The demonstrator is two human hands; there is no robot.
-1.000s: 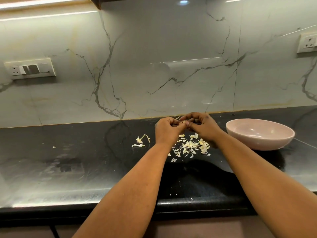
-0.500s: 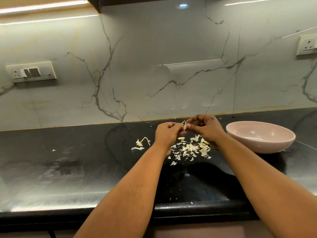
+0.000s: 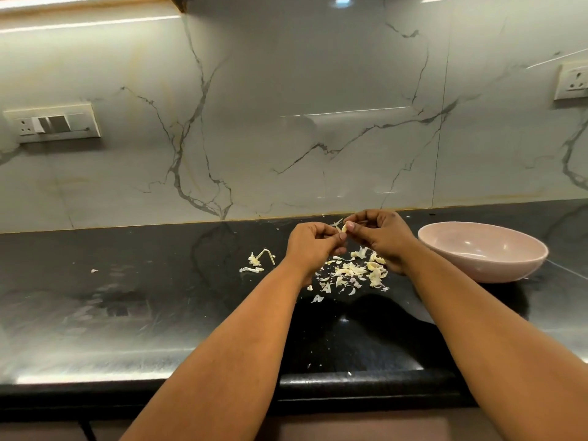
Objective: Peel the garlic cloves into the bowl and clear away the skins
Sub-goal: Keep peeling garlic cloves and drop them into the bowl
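Above the black counter my two hands meet over a pile of garlic skins. My right hand pinches a pale garlic clove between thumb and fingertips, with a strip of skin sticking up from it. My left hand is curled beside it, its thumb and fingertips at the clove's lower end. The pink bowl stands to the right of my right hand; I cannot see any cloves inside it.
A smaller clump of skins and a stem piece lies left of my left hand. One scrap sits far left. The counter's front edge runs below my forearms. A marble wall with sockets rises behind.
My hands have drawn slightly apart and the clove with its loose skin now shows between my fingertips. The bowl and the skins have not moved.
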